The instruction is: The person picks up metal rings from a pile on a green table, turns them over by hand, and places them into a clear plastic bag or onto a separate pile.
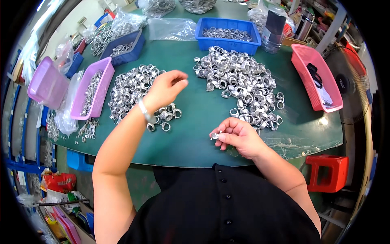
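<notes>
My right hand (239, 137) pinches a small silver ring-shaped metal part (215, 136) between thumb and fingers, low over the table near its front edge. My left hand (165, 90) hangs above the inner side of the left pile of silver metal rings (136, 83), with a bracelet on its wrist. Its thumb and forefinger are a little apart, and nothing shows between them; the other fingers are partly hidden. Beyond my right hand lies a larger pile of similar metal rings (243, 83). A strip of green table (191, 118) separates the two piles.
Blue trays (228, 44) (136, 49) and a purple basket (106, 77) hold metal parts. A pink basket (298, 77) stands right, beside a fan (345, 83). A clear bottle (273, 34) and plastic bags (172, 29) sit at the back. A red stool (331, 173) is below right.
</notes>
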A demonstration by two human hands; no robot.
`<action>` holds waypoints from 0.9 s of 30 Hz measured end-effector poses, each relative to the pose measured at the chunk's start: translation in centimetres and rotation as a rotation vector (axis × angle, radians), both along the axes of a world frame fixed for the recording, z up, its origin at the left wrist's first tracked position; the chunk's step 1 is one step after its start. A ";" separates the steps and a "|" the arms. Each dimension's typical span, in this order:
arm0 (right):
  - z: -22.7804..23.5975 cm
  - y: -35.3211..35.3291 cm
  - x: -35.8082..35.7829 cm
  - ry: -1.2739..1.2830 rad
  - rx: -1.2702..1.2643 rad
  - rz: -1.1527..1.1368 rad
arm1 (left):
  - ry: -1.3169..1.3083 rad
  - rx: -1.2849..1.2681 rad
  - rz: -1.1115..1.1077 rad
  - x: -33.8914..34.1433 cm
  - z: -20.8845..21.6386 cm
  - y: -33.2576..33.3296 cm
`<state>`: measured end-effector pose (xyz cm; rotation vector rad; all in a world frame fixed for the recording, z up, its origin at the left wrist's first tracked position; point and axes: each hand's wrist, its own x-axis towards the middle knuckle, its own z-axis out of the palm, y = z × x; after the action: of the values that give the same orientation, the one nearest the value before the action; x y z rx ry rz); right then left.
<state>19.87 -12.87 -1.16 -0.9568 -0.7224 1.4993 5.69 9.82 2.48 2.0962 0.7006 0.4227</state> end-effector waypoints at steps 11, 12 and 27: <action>-0.7 6.5 -3.6 -0.558 -0.106 0.228 | -0.040 0.657 0.078 -10.7 -3.1 -4.6; -1.2 7.1 -4.2 -0.559 -0.110 0.221 | -0.020 0.657 0.053 -10.7 -3.3 -4.9; 0.2 12.0 2.5 -1.925 0.269 -0.148 | 0.240 0.973 -0.016 -6.4 -6.0 -3.7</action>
<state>22.35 -0.83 -0.95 -2.0203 -1.9724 -0.1314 -0.68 6.13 -3.49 3.1052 0.6806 0.5811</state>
